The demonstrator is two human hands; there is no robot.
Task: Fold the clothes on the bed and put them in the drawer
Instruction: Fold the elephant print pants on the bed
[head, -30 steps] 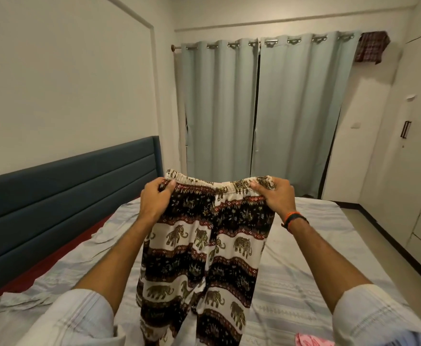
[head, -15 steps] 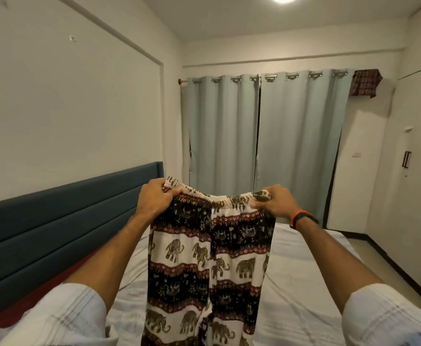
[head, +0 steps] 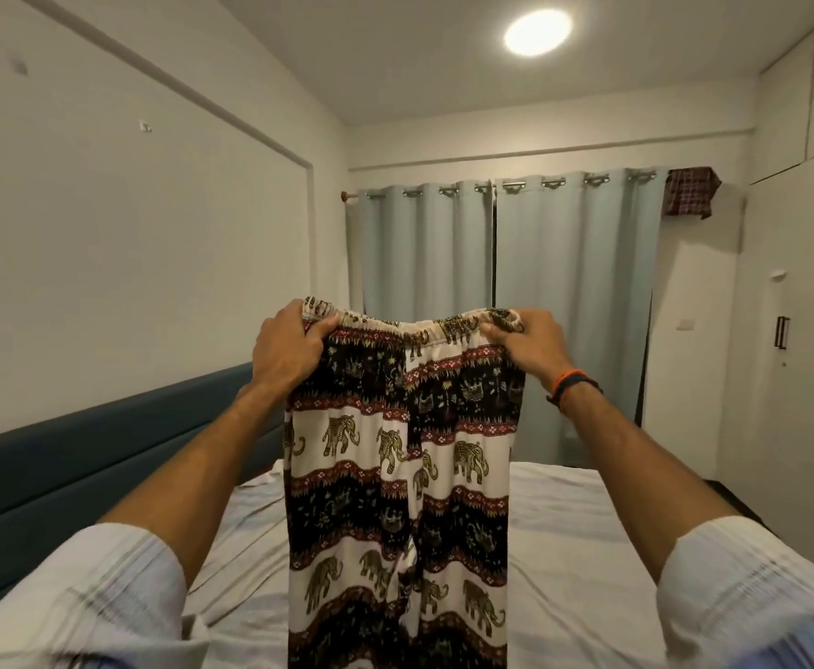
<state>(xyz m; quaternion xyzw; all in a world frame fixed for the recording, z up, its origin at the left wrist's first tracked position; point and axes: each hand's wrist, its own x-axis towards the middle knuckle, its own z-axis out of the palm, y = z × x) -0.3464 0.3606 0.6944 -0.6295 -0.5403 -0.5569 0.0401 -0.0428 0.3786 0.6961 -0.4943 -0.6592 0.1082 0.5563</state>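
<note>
Trousers [head: 402, 475] printed with rows of elephants in black, cream and red hang full length in the air above a bed [head: 583, 533], held up by their gathered waistband. The left hand [head: 289, 350] grips the band's left corner, fingers curled over the cloth with the thumb pressed along its front; the right hand [head: 528, 347] pinches the opposite corner in the same manner, an orange and black wristband [head: 574, 383] sitting on that wrist. Both arms reach forward and upward from rolled pale sleeves [head: 106, 605]. The trouser legs drop straight down, side by side, and run out of the bottom edge (their hems are out of sight). The bed is covered by a pale, faintly striped, rumpled sheet, with a dark blue padded headboard [head: 81, 470] along its left side. Behind the trousers, light grey curtains [head: 506, 301] hang closed from a rod, a dark checked cloth [head: 691, 192] draped over the rod's right end. A round ceiling light [head: 537, 32] glows above, and pale cupboard doors [head: 803, 330] stand at the right.
</note>
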